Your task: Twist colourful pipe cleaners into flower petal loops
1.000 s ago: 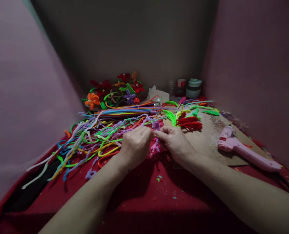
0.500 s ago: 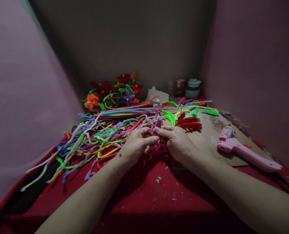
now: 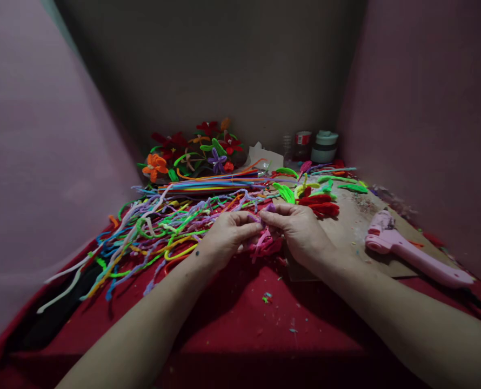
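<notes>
My left hand (image 3: 233, 235) and my right hand (image 3: 296, 226) meet over the middle of the table, fingertips nearly touching. Each is closed in a pinch on a small purple pipe cleaner (image 3: 269, 208), whose top shows just above the fingers; the rest is covered by them. Below and between the hands lie pink pipe cleaner pieces (image 3: 261, 246). To the left spreads a tangled heap of bent pipe cleaners (image 3: 151, 240) in many colours. Just beyond my right hand are red looped pipe cleaner petals (image 3: 319, 206) and a green leaf shape (image 3: 284, 193).
A pink glue gun (image 3: 413, 254) rests on the brown board (image 3: 341, 248) at right, its cord trailing off. Behind stand pipe cleaner flowers (image 3: 192, 154), a bundle of straight pipe cleaners (image 3: 216, 185), a jar (image 3: 302, 145) and a lidded cup (image 3: 324, 147). Red cloth (image 3: 232, 324) covers the table.
The purple piece stood up higher above my fingertips before; now less of it shows. My hands have shifted slightly, and the pink pieces below are more exposed. The whole view has moved a little.
</notes>
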`<state>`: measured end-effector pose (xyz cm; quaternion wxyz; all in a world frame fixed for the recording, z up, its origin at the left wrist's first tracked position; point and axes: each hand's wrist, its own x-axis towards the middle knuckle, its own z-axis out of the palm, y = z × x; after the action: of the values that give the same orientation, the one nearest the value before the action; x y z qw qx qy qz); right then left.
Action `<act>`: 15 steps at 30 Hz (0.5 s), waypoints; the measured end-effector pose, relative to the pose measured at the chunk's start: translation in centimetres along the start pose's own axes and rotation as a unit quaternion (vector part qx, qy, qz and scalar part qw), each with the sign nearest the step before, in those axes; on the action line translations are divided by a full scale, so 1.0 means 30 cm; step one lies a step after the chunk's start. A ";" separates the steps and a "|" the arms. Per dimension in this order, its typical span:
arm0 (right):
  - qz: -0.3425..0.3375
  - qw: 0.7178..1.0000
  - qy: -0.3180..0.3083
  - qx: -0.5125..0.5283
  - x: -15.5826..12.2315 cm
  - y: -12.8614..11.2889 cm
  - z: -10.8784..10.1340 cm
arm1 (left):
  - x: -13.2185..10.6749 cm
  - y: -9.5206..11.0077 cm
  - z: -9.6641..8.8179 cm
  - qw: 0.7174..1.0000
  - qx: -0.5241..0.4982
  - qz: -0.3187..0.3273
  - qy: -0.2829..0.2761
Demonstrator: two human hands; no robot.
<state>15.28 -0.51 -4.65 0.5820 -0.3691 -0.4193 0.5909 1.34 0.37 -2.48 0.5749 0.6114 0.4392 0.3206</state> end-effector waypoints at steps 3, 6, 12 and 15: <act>0.012 0.999 -0.005 0.030 0.009 0.008 -0.005 | 0.000 0.001 -0.003 1.000 0.009 -0.002 0.000; 0.008 0.999 -0.013 0.036 0.016 0.012 -0.011 | 0.002 -0.001 -0.006 1.000 0.009 -0.002 0.005; -0.007 0.998 -0.028 0.054 0.012 -0.003 -0.010 | 0.005 -0.005 -0.005 0.999 0.013 0.020 0.029; 0.006 0.996 -0.036 0.084 0.012 -0.006 -0.008 | 0.006 -0.006 -0.005 0.999 -0.010 0.032 0.041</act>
<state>15.56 -0.13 -4.57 0.5917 -0.3000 -0.3869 0.6405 1.25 0.60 -2.67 0.5520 0.6060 0.4389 0.3680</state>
